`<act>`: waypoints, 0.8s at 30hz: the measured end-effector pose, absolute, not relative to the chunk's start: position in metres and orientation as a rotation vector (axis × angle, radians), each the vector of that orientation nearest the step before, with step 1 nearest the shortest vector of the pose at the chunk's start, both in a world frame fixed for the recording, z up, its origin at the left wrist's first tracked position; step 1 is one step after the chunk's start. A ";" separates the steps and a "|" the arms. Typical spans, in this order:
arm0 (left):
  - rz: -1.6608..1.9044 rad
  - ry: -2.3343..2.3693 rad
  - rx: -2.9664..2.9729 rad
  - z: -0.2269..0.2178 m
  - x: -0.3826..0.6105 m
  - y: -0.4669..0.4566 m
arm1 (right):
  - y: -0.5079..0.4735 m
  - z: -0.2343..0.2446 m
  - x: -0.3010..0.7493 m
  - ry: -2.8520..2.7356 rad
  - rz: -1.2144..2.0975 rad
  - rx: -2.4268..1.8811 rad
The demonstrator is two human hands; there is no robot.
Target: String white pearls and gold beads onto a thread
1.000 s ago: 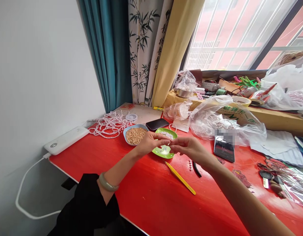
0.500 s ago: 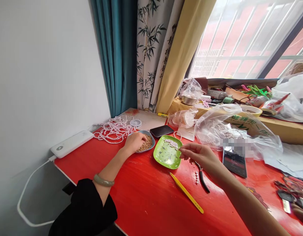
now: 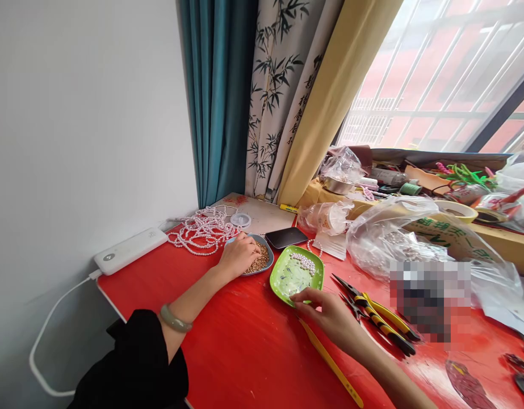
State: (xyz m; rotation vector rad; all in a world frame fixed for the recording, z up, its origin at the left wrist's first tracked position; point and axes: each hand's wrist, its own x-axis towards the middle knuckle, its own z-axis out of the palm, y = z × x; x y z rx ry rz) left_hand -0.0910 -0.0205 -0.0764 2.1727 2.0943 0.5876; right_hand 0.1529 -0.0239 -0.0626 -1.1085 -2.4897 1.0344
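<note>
Beads (image 3: 260, 262) lie golden, grainy; left fingers (image 3: 250, 246) curl over them

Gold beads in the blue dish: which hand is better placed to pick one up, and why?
Likely the left hand: it is over the blue dish, fingers at the gold beads. The right hand is by the green dish, farther off.

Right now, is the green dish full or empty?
Partly filled: the green dish holds pearly beads toward its far side, with patterned base showing nearer.
</note>
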 end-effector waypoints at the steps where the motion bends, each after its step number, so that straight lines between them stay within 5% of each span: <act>1: 0.578 2.095 2.184 -0.076 -0.091 -0.021 | -0.026 -0.065 0.153 -2.521 0.988 -1.119; 16: 0.025 1.944 2.104 -0.084 -0.080 -0.037 | -0.057 -0.081 0.177 -2.645 0.284 -1.070; 24: -0.150 1.796 2.140 -0.062 -0.060 -0.091 | -0.076 -0.097 0.198 -2.740 0.185 -0.771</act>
